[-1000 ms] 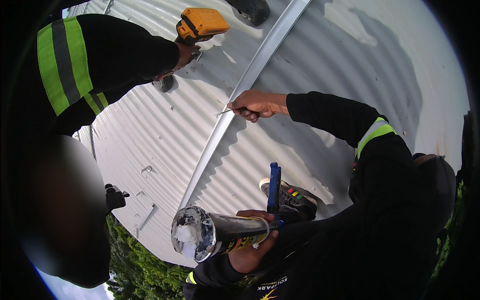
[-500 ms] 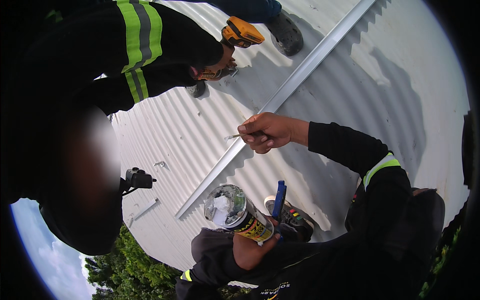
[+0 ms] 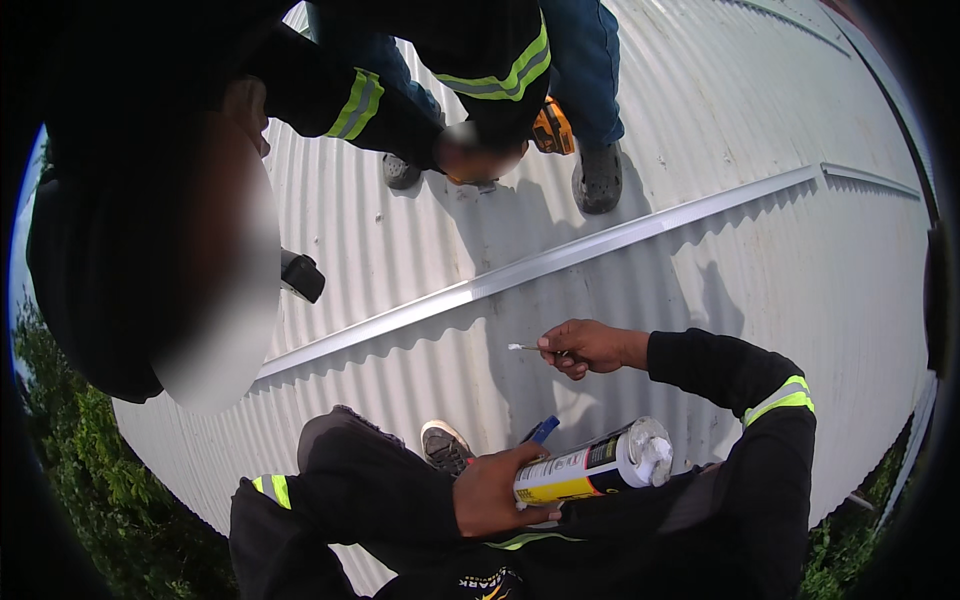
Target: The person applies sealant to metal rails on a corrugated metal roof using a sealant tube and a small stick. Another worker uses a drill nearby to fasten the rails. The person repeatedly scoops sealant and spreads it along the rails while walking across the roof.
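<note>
My left hand [image 3: 490, 495] is wrapped round a white, yellow and black cylindrical container [image 3: 575, 475] lying tilted, its mouth toward the right. White paste [image 3: 652, 455] coats the rough rim at that mouth. A blue tool [image 3: 541, 430] shows partly behind the container, next to my left fingers; I cannot tell whether they touch it. My right hand [image 3: 592, 346] pinches a thin stick [image 3: 540, 348] above the corrugated roof. White paste covers the stick's tip, which points left. Beyond it, a long pale metal strip [image 3: 560, 262] lies across the roof ridges, apart from the stick.
At the top, a co-worker in dark sleeves with reflective bands bends over the roof, an orange and black power tool [image 3: 553, 128] beside them. Another person's dark-clad head [image 3: 110, 260] fills the left side. My shoe [image 3: 446, 444] rests on the corrugated roof [image 3: 400, 400].
My view has turned, so the strip lies flatter across the picture. The container's mouth has swung from upper left to the right. My right hand, still holding the stick, is now off the strip.
</note>
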A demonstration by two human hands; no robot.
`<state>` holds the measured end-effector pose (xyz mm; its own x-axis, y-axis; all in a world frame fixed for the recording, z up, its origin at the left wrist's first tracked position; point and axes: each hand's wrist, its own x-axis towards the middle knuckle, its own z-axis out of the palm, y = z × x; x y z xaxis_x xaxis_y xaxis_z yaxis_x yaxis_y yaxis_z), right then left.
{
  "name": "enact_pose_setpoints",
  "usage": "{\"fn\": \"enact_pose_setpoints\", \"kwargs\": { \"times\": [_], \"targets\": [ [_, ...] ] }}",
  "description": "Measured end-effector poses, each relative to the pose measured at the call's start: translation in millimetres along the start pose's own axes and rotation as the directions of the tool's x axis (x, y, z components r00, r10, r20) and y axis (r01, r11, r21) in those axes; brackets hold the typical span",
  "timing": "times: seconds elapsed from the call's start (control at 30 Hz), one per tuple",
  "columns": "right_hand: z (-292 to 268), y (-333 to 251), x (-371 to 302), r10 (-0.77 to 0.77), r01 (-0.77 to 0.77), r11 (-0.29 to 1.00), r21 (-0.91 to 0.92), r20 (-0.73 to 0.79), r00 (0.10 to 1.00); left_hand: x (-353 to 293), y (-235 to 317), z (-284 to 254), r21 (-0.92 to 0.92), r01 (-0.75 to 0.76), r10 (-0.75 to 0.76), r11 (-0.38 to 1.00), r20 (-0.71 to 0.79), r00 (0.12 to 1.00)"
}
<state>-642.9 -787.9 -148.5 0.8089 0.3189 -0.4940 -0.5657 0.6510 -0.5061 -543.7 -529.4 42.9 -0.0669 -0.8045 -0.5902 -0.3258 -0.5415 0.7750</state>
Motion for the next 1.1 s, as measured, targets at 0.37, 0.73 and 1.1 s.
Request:
{"fn": "enact_pose_setpoints", "kwargs": {
  "times": [0.37,0.73,1.1],
  "targets": [
    [-9.4,63.0,25.0,0.157,-0.15,0.982,-0.116,0.059,0.986,-9.0,-16.4,-2.6,-0.033,-0.018,0.016,0.999,-0.073,0.997],
    [-5.8,17.2,70.2,0.031,-0.018,0.914,-0.405,0.027,0.999,-1.3,-33.5,-5.6,-0.12,0.057,-0.062,0.991,-0.043,0.997],
    [-14.5,25.3,78.3,0.059,-0.046,0.911,-0.41,0.021,0.998,1.2,-45.5,-6.1,-0.109,-0.002,0.005,0.994,0.022,1.0]
  ]
}}
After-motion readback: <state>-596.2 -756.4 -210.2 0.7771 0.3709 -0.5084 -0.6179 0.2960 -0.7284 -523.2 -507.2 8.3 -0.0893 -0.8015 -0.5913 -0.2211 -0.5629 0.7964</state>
